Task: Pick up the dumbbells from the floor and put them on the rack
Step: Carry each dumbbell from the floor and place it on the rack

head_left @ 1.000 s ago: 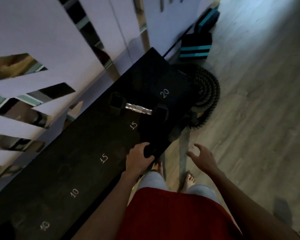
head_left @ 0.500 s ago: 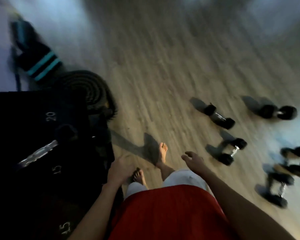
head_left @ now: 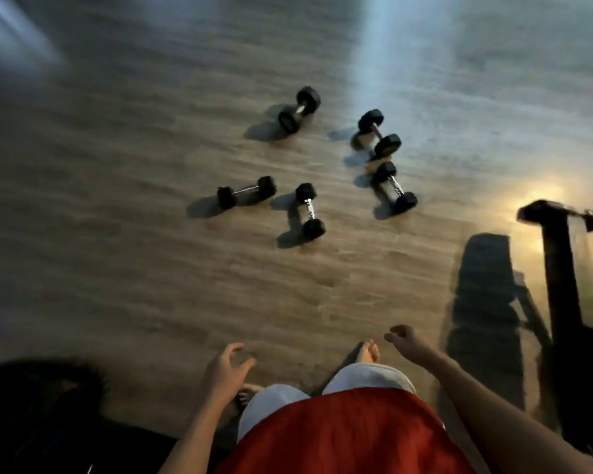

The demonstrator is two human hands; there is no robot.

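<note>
Several black dumbbells with metal handles lie scattered on the wooden floor ahead. The nearest dumbbell lies in the middle, a second dumbbell to its left, a third dumbbell to its right. Two more lie farther off, a far dumbbell and a far right dumbbell. My left hand hangs low with fingers loosely spread and holds nothing. My right hand is loosely curled and empty too. The rack is a dark blurred shape at the lower left.
A black machine frame with a foot bar stands at the right and casts a long shadow. My bare feet stand on the floor below me. The picture is blurred by motion.
My view has swung right, away from the rack and onto the floor dumbbells. My left hand has come off the rack's edge. Both hands stay empty.
</note>
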